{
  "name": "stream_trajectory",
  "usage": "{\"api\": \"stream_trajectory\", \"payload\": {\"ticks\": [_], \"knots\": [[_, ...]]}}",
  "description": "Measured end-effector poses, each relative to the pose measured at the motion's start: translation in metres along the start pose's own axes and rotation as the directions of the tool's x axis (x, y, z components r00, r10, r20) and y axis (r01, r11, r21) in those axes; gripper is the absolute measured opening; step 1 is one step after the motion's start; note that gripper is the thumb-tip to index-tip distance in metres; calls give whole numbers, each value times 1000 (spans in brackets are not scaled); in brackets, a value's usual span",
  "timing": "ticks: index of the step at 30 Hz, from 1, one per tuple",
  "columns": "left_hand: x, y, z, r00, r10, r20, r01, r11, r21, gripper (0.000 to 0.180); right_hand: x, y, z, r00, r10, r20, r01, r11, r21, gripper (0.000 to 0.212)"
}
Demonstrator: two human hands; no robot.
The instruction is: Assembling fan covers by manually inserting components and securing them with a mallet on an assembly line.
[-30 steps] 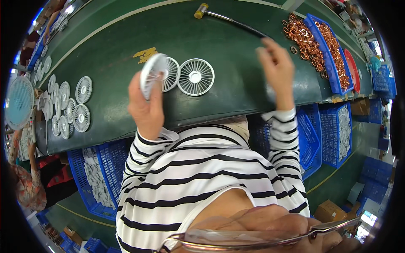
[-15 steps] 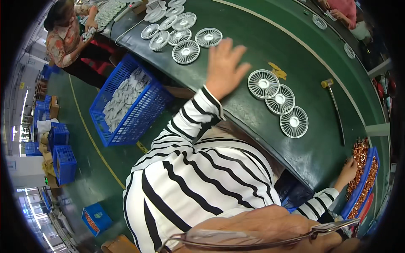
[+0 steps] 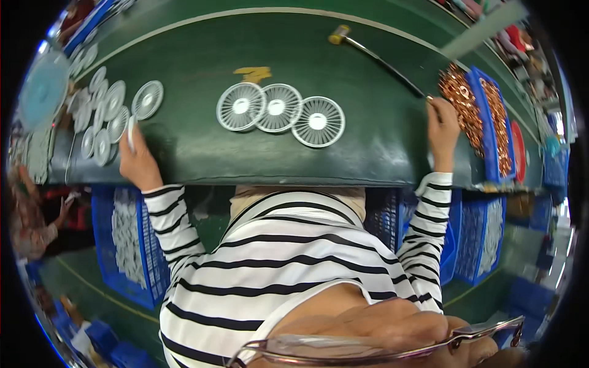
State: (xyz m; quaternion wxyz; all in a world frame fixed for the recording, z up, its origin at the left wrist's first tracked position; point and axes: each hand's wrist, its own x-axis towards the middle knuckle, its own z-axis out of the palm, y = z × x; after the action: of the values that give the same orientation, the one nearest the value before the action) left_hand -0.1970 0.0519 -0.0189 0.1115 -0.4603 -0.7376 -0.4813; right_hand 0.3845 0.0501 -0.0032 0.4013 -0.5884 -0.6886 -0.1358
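My left hand (image 3: pixel 140 162), at the left of the table, is closed on a white spoked wheel (image 3: pixel 130 133), which stands nearly edge-on between thumb and fingers. Just beyond it lie several similar white wheels (image 3: pixel 147 100), some overlapping. Three more spoked discs (image 3: pixel 318 122) rest in a slightly overlapping row on the green tabletop in front of me. On the right, my right hand (image 3: pixel 443 134) has its fingers pinched together beside a pile of small copper-coloured metal pieces (image 3: pixel 461 105). Whatever is between those fingertips is too small to name.
A hammer (image 3: pixel 380 60) with a yellowish head lies beyond my right hand. A blue tray (image 3: pixel 485 138) of copper-coloured pieces stands at the right. Blue crates (image 3: pixel 150 254) flank me below the table's front edge (image 3: pixel 294 181). Another person (image 3: pixel 37 214) is at the far left.
My view has swung round to face the table squarely. The left hand, earlier spread and empty over the table, now grips a wheel. My right hand remains by the copper-coloured pieces.
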Motion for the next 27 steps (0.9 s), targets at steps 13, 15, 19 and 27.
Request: {"api": "stream_trajectory", "payload": {"ticks": [13,15,19,27], "knots": [[-95,167,12,805,229,547,361,543,-758,31,-13,-169,9,980,-163,-119,197,899,390,20],[-108,179,20,730,246,638,512,422,-749,29,-13,-188,14,969,-224,-106,248,857,453,22],[-116,197,17,610,326,722,633,349,-691,33,-8,-208,23,951,-278,-134,307,814,493,21],[-140,193,22,709,422,565,368,461,-807,26,-13,-217,40,993,-108,37,92,951,295,10]]}}
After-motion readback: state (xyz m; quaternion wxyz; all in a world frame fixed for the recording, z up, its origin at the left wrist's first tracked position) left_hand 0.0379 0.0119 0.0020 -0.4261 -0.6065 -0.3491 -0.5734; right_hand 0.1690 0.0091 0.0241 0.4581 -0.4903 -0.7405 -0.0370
